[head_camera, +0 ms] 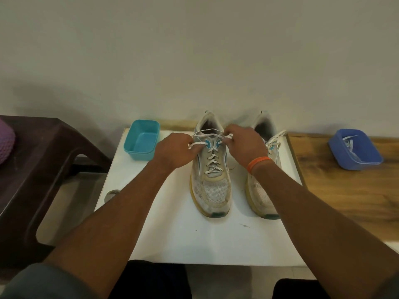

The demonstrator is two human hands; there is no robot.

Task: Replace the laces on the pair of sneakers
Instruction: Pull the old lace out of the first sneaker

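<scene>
Two worn white sneakers stand toes toward me on a white board (172, 234). The left sneaker (212, 190) carries a white lace (212, 161) crossed up its eyelets. My left hand (174, 149) pinches the lace's left end beside the top eyelet. My right hand (244, 143), with an orange band at the wrist, pinches the right end just above the tongue. The right sneaker (259, 197) is partly hidden by my right forearm; its lace (275, 140) hangs loose over the collar.
An empty teal tub (141, 140) sits at the board's back left. A blue tub (356, 149) holding laces rests on the wooden bench (336, 190) at right. A dark plastic stool (43, 160) stands at left. A wall rises close behind.
</scene>
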